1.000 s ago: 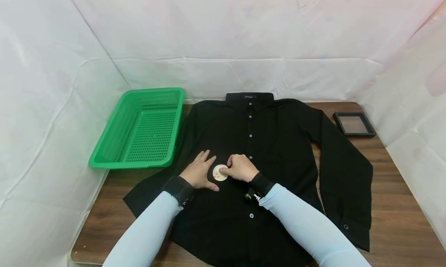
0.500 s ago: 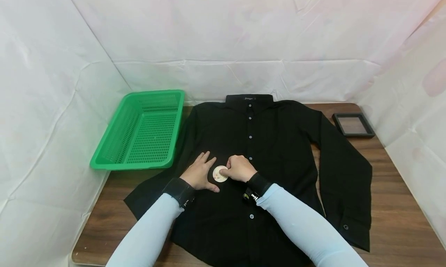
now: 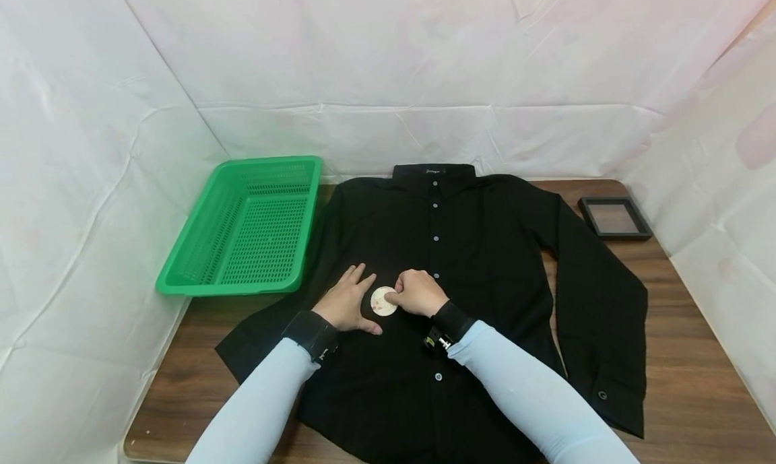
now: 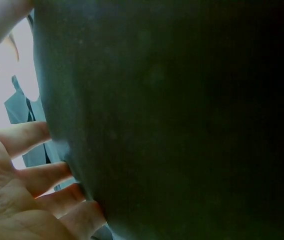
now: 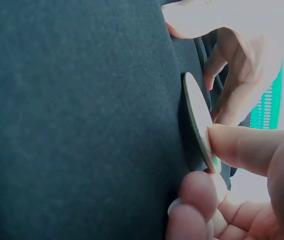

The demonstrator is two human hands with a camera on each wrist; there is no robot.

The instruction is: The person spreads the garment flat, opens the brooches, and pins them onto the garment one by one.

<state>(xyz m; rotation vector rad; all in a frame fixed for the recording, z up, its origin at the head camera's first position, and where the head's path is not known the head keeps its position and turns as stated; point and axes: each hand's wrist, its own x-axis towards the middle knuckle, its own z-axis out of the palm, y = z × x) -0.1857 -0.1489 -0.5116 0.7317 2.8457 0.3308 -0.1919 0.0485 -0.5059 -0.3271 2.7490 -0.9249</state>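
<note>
A black long-sleeved shirt (image 3: 388, 396) lies spread out, buttoned front up, collar at the far side. My right hand (image 3: 419, 293) pinches a thin round cream disc (image 3: 380, 304) with faint reddish marks. The thumb (image 5: 236, 145) presses on its upper face near the edge, with curled fingertips (image 5: 197, 192) at its rim. In the right wrist view the disc (image 5: 194, 102) stands at a slight tilt close over the black cloth. Left of the disc, my left hand (image 3: 344, 302) rests on the shirt with fingers and thumb spread; its fingertips touch the cloth in the left wrist view.
A green plastic basket (image 3: 165, 283) stands at the back left of the wooden table (image 3: 685, 356), against the shirt's sleeve. At the back right lies a small black-rimmed square frame (image 3: 621, 236). White sheeting (image 3: 400, 53) encloses the back and sides.
The head view has shifted slightly since a second ago. Both hands and the disc keep almost the same places, with only a tiny movement of the right thumb and disc.
</note>
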